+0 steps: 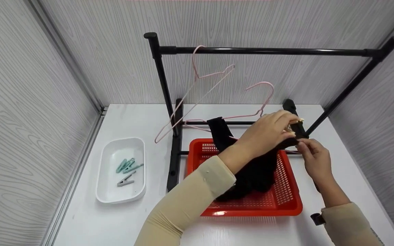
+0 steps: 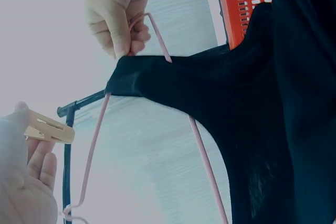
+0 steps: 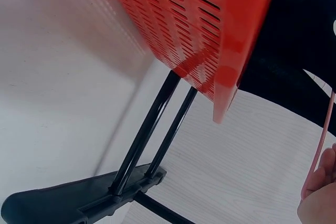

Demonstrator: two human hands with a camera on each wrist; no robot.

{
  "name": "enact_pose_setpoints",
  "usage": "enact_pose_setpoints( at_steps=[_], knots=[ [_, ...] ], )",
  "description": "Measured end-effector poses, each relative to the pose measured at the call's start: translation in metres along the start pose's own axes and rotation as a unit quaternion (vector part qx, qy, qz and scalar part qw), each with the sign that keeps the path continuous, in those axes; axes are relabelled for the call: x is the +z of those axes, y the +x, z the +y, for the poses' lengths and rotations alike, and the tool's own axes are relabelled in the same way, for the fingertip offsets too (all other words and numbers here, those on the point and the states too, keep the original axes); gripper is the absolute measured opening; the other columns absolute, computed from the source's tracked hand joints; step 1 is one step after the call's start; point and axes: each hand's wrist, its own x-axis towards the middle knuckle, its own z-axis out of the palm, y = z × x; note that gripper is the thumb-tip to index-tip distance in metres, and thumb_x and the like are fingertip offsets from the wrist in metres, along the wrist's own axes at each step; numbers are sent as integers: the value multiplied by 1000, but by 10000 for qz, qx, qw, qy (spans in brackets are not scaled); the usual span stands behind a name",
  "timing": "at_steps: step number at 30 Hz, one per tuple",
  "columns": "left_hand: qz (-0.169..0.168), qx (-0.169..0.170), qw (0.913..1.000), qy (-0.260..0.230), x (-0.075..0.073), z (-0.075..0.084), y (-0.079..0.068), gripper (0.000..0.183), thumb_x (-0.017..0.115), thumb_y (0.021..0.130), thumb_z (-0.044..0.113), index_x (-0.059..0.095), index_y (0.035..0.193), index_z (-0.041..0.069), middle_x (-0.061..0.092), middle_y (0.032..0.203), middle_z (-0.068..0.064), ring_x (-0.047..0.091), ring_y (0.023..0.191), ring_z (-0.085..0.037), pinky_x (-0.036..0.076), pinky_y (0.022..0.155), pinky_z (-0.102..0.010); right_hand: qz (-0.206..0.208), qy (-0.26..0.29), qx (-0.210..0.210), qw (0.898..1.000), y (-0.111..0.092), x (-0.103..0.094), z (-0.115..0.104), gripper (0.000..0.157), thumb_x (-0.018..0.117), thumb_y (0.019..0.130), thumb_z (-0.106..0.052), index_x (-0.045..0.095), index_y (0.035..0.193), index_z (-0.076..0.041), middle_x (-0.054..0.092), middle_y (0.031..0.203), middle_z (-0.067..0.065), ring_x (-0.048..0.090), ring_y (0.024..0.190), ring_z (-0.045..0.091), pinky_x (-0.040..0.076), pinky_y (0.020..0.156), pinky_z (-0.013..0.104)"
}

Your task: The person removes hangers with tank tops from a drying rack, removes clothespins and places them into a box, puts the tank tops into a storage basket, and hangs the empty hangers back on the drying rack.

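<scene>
A black sleeveless top [image 1: 257, 174] lies partly in the red basket [image 1: 288, 201], its straps looped over a pink hanger [image 1: 269, 97]. At the hanger's right end, my right hand [image 1: 316, 160] pinches the strap and the hanger together, as the left wrist view shows. My left hand [image 1: 263, 133] is close by, holding a pale yellow clothespin [image 2: 51, 127] between thumb and fingers, a little apart from the strap. The other strap sits over the hanger's left arm. In the right wrist view only part of the right hand [image 3: 320, 192] shows, beside the hanger's pink wire.
A second pink hanger [image 1: 197, 102] hangs bare from the black rack's top bar [image 1: 268, 51]. To the left stands a white tray [image 1: 103, 171] with several teal clothespins [image 1: 127, 165] and a grey clothespin [image 1: 126, 180]. Panels enclose the white table at the back and sides.
</scene>
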Motion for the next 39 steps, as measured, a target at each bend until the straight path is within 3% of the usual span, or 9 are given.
enact_pose_setpoints(
  at_steps=[11, 16, 20, 26, 32, 39],
  knots=[
    [358, -105, 9993, -46, -17, -16, -20, 45, 54, 103, 37, 51, 139, 10, 57, 135, -1, 55, 117, -11, 38, 107, -25, 121, -233, -295, 9992, 1, 1, 0, 16, 59, 98, 1, 68, 108, 10, 66, 89, -1, 61, 84, -7, 47, 74, 7],
    [455, -172, 9988, 73, -27, -25, -32, 41, 54, 104, 33, 52, 137, 8, 58, 134, -3, 54, 123, -13, 34, 111, -25, 162, -166, -267, 9994, -3, 0, -17, 16, 58, 98, 1, 68, 107, 10, 67, 89, 11, 61, 81, -7, 47, 73, 7],
    [623, -179, 9979, 63, -33, -36, -44, 38, 55, 104, 29, 52, 135, 7, 59, 134, -4, 53, 126, -16, 36, 111, -28, 219, -29, -356, 9991, -6, -3, -25, 14, 59, 97, 4, 68, 104, 12, 67, 86, 8, 61, 79, -6, 47, 72, 7],
    [950, -196, 9953, 53, -42, -52, -62, 37, 59, 102, 24, 52, 133, 5, 61, 126, -5, 57, 117, -17, 43, 103, -34, 315, 147, -333, 9988, -1, -2, -8, 15, 59, 96, 5, 68, 105, 12, 66, 83, -5, 63, 79, -5, 49, 73, 8],
    [1126, -282, 9932, 71, -49, -65, -80, 37, 60, 101, 23, 53, 132, 5, 62, 122, -5, 59, 109, -17, 44, 101, -35, 295, 88, -264, 9992, 2, -3, 5, 15, 59, 96, 4, 69, 106, 11, 66, 84, -3, 62, 80, -5, 49, 74, 8],
    [1329, -677, 9888, 97, -62, -84, -109, 38, 62, 99, 22, 54, 131, 4, 62, 121, -6, 59, 109, -19, 44, 101, -36, 262, 218, -188, 9992, 1, -5, 7, 15, 59, 97, 4, 68, 106, 12, 66, 84, -2, 62, 79, -3, 51, 75, 10]
  ],
)
